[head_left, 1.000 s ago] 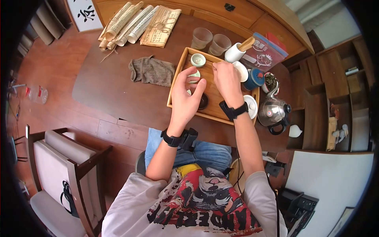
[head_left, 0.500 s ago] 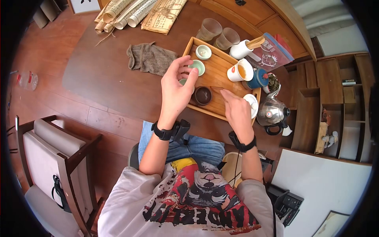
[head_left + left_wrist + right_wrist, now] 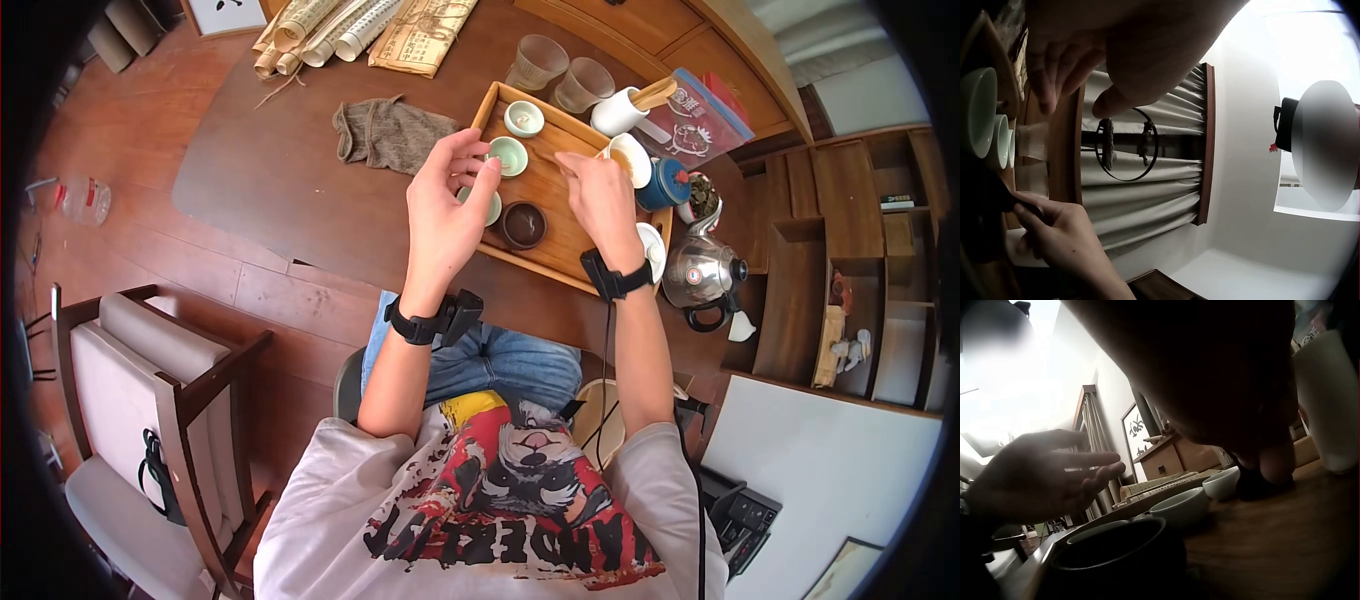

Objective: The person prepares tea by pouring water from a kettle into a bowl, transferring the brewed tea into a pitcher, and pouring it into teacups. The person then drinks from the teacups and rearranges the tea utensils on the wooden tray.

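Observation:
My left hand (image 3: 448, 208) hovers over the left edge of the wooden tray (image 3: 575, 277), fingers loosely bent with nothing between them. Close by are pale green cups: one beside its fingertips (image 3: 508, 157), another partly hidden behind the thumb (image 3: 489, 206), and a third farther back (image 3: 523, 119). My right hand (image 3: 603, 205) is low over the middle of the tray, pinching a thin dark thing (image 3: 1252, 485) whose kind I cannot tell. Between the hands, toward me, sits a dark brown cup (image 3: 523, 225). A white cup with amber tea (image 3: 629, 160) stands beyond the right knuckles.
At the right are a blue jar (image 3: 664, 184), a white lid (image 3: 650, 250), a bowl of leaves (image 3: 703, 197) and a steel kettle (image 3: 698, 275). Behind the tray stand two glasses (image 3: 540, 62) and a white holder (image 3: 618, 112). A brown cloth (image 3: 390, 135) lies left.
My right hand came down toward the dark brown cup, then moved away again over the tray's middle. The left hand keeps its pose near the green cups. The head view shifted slightly.

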{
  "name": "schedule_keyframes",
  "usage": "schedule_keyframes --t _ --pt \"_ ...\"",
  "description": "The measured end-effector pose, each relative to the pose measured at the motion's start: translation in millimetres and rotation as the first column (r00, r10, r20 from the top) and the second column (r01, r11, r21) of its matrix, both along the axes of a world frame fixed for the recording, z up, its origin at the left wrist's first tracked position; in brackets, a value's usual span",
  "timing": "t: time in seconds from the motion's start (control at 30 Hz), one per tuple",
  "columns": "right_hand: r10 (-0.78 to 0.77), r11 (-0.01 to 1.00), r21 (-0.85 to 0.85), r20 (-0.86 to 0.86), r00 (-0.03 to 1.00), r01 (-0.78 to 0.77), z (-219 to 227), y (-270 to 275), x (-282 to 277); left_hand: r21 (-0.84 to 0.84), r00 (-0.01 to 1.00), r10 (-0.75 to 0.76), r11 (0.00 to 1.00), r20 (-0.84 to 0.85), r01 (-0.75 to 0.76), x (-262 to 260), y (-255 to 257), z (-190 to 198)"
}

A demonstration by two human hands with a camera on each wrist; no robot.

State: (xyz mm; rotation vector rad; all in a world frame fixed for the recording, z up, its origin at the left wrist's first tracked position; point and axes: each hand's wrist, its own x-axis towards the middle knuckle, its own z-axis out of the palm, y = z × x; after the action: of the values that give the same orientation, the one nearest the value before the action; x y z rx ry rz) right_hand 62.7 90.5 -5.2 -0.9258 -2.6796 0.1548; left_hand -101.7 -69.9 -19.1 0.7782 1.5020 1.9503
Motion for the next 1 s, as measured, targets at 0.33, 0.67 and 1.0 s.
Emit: schedule_keyframes --t 0.33,0.67,1.0 --pt "0.142 0.989 -0.068 0.123 0.982 -0.134 28.7 -55.3 76.4 -0.008 0.996 -0.02 1.0 -0.083 0.02 14.4 -0.7 2.1" --pt "-0.095 0.988 0.128 0.055 0.994 0.087 16.8 -4.7 -3.8 -0.038 0.985 -0.053 0.998 -0.162 0.048 29.2 -9.5 9.3" --pt "-0.265 0.929 0.298 0.129 0.956 0.218 -15.4 17.7 -39.7 -0.122 0.973 -0.112 0.989 -0.202 0.089 29.1 -15.6 15.2"
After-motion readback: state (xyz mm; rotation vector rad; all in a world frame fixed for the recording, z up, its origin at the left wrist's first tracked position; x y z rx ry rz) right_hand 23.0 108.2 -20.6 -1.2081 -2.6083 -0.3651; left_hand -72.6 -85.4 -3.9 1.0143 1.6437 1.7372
